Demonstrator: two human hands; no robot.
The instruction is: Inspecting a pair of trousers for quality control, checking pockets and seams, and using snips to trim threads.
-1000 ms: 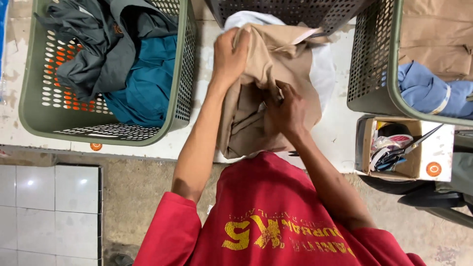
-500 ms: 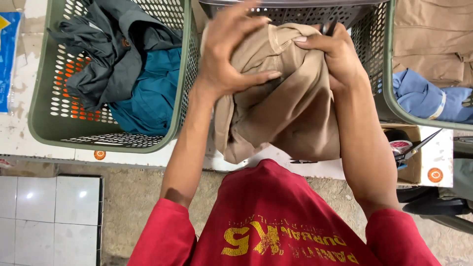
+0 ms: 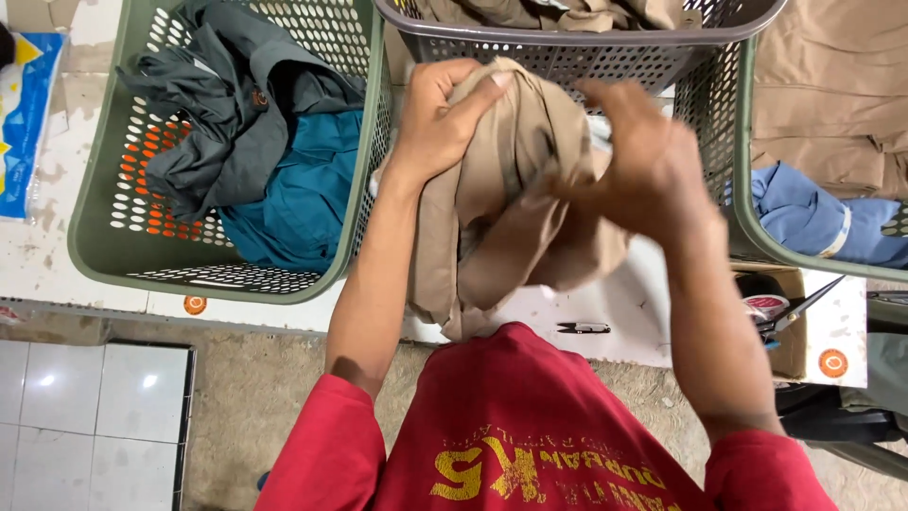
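A tan garment (image 3: 501, 227) is bunched up in front of my chest, over the white tabletop (image 3: 653, 312). My left hand (image 3: 440, 118) grips its top edge, fingers curled over the cloth. My right hand (image 3: 643, 161) is blurred and pressed against the garment's right side, fingers closed into the fabric. The lower end of the garment hangs down to my red shirt (image 3: 539, 435). A grey basket (image 3: 567, 43) with more tan cloth stands just beyond my hands.
A green basket (image 3: 104, 246) on the left holds dark grey and teal clothes (image 3: 265, 161). Another green basket (image 3: 757, 237) on the right holds tan and blue cloth. Small black snips (image 3: 582, 327) lie on the table; a cardboard box (image 3: 813, 341) with scissors sits at right.
The garment has come down and nearer to me. My right hand has shifted from the top of the cloth to its right side; my left hand stays gripping the top.
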